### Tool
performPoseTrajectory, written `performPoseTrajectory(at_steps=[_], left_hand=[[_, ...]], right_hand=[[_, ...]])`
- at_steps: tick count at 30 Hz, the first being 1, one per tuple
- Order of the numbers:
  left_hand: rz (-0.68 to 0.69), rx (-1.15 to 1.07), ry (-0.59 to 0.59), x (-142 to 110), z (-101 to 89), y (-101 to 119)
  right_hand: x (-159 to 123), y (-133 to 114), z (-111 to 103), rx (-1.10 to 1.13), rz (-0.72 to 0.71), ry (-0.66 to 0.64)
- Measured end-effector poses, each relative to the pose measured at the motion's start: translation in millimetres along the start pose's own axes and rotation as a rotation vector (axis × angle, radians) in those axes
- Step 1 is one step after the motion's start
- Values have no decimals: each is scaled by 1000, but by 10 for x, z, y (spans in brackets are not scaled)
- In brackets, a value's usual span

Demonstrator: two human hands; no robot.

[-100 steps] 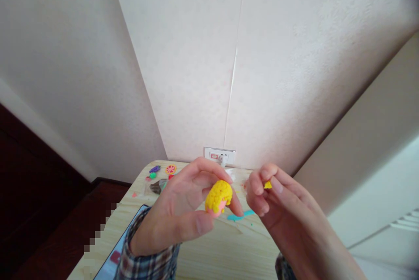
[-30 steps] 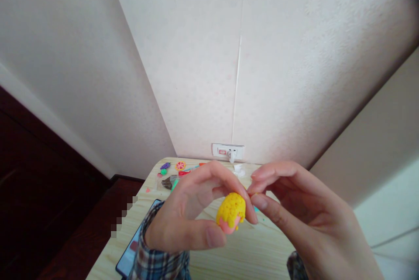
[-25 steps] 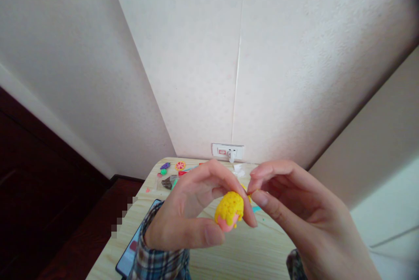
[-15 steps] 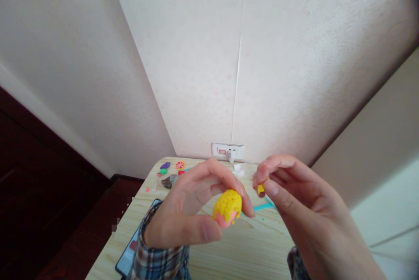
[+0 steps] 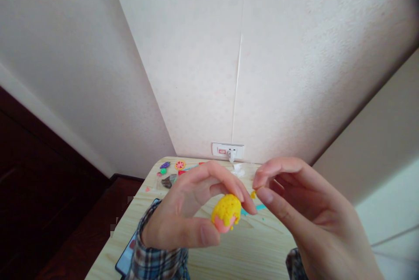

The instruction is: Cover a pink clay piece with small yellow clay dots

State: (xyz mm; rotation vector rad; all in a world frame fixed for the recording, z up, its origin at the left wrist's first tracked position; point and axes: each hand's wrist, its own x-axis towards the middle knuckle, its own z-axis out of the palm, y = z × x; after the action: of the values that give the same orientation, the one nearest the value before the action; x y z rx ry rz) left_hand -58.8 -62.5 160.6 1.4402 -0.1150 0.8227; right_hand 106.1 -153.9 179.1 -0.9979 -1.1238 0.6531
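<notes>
My left hand (image 5: 193,210) is closed around a small clay ball (image 5: 226,213), held between the thumb and fingers above the table. Bumpy yellow clay covers its top and runs down in drips over a pink lower part. To the right, my right hand (image 5: 297,206) pinches a tiny piece of yellow clay (image 5: 253,194) between thumb and forefinger, a short way from the ball. Beneath the hands, a turquoise stick-like tool (image 5: 253,210) lies on the table, partly hidden by the left fingers.
On the wooden table (image 5: 242,254) lie a purple clay piece (image 5: 165,165), a green one (image 5: 163,171), an orange-and-red round slice (image 5: 180,165), a dark packet (image 5: 167,182) and white tissue (image 5: 238,169). A phone (image 5: 126,262) rests by my left sleeve. Behind is a wall socket (image 5: 228,151).
My right hand has shifted slightly left, and the yellow bit at its fingertips is nearer the ball. The left hand and ball have dipped a little.
</notes>
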Motion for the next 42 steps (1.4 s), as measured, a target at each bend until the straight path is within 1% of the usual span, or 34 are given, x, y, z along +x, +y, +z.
performPoseTrajectory(at_steps=[2, 3, 4, 5, 6, 9, 13, 18, 22, 27, 32, 36, 39, 42], left_hand=[[-17, -10, 7, -19, 8, 18], [-71, -6, 14, -30, 13, 37], [-20, -22, 14, -39, 16, 62], [-15, -14, -7, -46, 18, 91], [-121, 39, 4, -50, 18, 123], [-164, 90, -32, -43, 10, 206], [-168, 84, -78, -16, 0, 250], [-220, 22, -59, -8, -1, 240], [-198, -32, -66, -6, 1, 223], [-159, 28, -57, 1, 9, 224], [-115, 50, -66, 4, 36, 242], [-105, 41, -66, 4, 41, 238], [-78, 68, -78, 8, 29, 230], [-69, 105, -76, 8, 21, 229]], right_hand=[[4, -5, 2, -9, 8, -24], [6, -9, 1, -14, 11, -33], [7, -13, -1, -21, 13, -40], [10, -17, -5, -30, 14, -46], [13, -22, -10, -41, 13, -53], [24, -26, -35, -80, -1, -84], [29, -1, -74, -165, -73, -108], [0, 21, -92, -254, -179, -106], [-15, 13, -87, -282, -190, -112], [-19, 27, -84, -283, -176, -115], [1, 35, -82, -261, -109, -18], [50, 58, -117, -63, 47, 61], [80, 106, -166, 109, 183, 41], [96, 155, -198, 268, 262, -25]])
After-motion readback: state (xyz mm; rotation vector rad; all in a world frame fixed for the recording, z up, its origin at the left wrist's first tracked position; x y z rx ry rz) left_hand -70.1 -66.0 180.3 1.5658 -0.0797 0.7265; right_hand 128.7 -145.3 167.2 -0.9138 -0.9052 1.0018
